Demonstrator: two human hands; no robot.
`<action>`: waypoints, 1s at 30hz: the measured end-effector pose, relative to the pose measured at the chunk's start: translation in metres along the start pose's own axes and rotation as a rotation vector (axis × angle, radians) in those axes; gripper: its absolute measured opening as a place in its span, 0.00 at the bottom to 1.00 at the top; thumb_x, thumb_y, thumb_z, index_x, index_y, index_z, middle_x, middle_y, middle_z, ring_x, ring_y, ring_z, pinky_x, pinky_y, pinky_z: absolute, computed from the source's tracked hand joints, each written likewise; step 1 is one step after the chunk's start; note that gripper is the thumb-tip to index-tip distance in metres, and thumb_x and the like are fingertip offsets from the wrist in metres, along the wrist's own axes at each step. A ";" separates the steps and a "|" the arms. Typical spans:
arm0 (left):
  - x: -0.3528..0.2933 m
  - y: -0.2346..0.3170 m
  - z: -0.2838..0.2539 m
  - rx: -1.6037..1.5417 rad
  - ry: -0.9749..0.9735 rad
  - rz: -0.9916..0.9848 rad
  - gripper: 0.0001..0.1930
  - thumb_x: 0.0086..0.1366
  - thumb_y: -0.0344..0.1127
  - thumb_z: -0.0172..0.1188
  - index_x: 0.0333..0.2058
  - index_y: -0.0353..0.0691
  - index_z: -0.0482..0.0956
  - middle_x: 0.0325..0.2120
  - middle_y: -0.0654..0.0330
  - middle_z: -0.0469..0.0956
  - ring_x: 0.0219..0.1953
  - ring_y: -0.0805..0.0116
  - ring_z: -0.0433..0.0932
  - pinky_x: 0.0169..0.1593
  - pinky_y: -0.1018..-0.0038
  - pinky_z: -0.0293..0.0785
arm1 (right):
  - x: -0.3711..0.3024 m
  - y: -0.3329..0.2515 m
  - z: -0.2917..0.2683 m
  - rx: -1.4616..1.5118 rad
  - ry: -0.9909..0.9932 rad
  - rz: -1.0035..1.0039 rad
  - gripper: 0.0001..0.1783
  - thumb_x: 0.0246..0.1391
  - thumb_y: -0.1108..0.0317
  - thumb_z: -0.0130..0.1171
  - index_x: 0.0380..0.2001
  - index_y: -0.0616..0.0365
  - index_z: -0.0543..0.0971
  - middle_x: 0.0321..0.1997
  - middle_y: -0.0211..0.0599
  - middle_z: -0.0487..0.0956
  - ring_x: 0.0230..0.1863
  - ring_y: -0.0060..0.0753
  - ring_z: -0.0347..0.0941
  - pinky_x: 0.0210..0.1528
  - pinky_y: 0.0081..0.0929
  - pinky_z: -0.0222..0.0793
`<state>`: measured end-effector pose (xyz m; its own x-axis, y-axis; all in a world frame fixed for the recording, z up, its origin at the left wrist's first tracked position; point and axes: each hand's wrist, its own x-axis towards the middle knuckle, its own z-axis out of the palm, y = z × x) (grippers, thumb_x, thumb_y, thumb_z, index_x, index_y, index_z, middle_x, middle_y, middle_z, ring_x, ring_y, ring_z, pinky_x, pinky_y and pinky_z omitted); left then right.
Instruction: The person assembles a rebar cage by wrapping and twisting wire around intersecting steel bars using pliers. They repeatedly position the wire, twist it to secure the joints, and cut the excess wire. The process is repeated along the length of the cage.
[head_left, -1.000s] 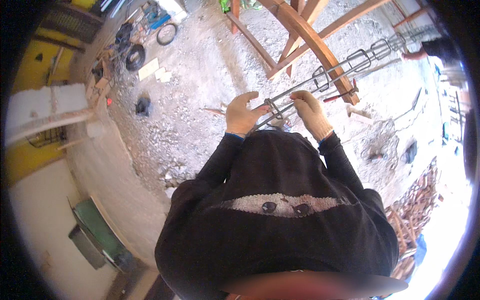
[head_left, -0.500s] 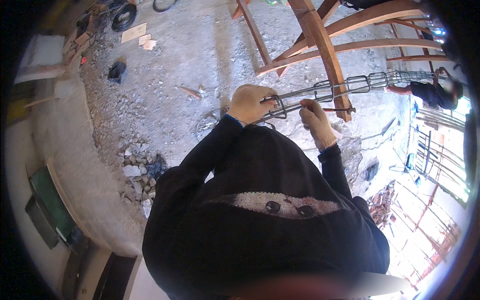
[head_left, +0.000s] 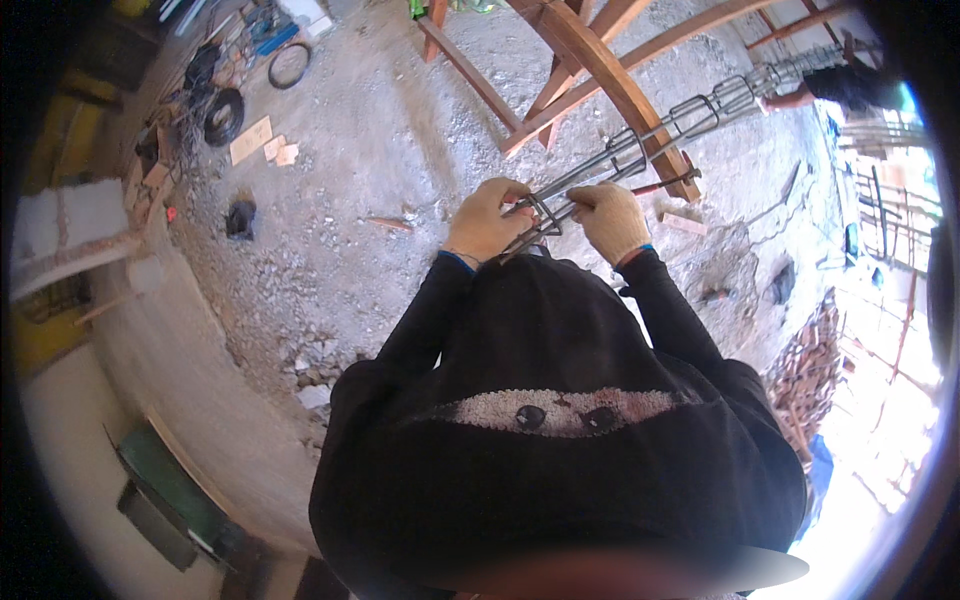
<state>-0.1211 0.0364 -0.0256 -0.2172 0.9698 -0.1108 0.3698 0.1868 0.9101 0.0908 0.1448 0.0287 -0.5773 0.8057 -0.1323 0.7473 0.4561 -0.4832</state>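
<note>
A long steel rebar cage (head_left: 612, 155), thin bars with rectangular stirrups, runs from in front of my chest to the upper right. My left hand (head_left: 486, 222), in a cream knitted glove, is closed around its near end beside a stirrup (head_left: 545, 215). Gloved the same way, my right hand (head_left: 612, 222) has its fingers pinched together at the cage's near bars, just right of that stirrup. What sits between those fingertips is too small to make out. A reddish rod (head_left: 655, 186) lies across the timber end beyond my right hand.
Timber trestles (head_left: 600, 70) stand ahead under the cage. At the far right a co-worker's arm (head_left: 790, 100) reaches to its other end. Black tyre-like coils (head_left: 223, 117), cardboard pieces (head_left: 251, 141) and rubble (head_left: 315, 370) lie to the left. A brick pile (head_left: 805, 370) is at the right.
My right hand has moved in to the cage, closer to my left hand. My left hand stays at the near end. The view has turned, so the cage now slants more steeply.
</note>
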 end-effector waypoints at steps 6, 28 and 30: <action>0.027 -0.003 -0.013 -0.090 -0.206 -0.068 0.20 0.71 0.45 0.63 0.54 0.35 0.85 0.45 0.51 0.88 0.52 0.60 0.84 0.57 0.66 0.77 | 0.019 -0.004 0.002 0.005 -0.139 0.154 0.15 0.41 0.58 0.72 0.32 0.52 0.90 0.34 0.45 0.88 0.41 0.53 0.85 0.45 0.48 0.80; 0.100 -0.058 0.005 -0.313 -0.713 -0.224 0.22 0.77 0.44 0.59 0.54 0.28 0.82 0.46 0.59 0.85 0.51 0.70 0.79 0.58 0.71 0.73 | -0.002 -0.016 0.004 0.214 0.140 0.177 0.20 0.49 0.58 0.73 0.43 0.58 0.87 0.43 0.51 0.86 0.48 0.59 0.83 0.52 0.49 0.78; 0.096 -0.053 0.005 -0.221 -0.708 -0.165 0.21 0.77 0.43 0.58 0.53 0.28 0.82 0.46 0.59 0.85 0.51 0.69 0.79 0.59 0.71 0.72 | -0.018 -0.018 0.000 0.274 0.170 0.201 0.21 0.49 0.61 0.73 0.46 0.59 0.86 0.46 0.52 0.84 0.51 0.59 0.82 0.54 0.49 0.78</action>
<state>-0.1567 0.1206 -0.0867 0.4052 0.8149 -0.4143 0.1771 0.3747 0.9101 0.0878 0.1220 0.0403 -0.3482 0.9305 -0.1136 0.7113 0.1833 -0.6785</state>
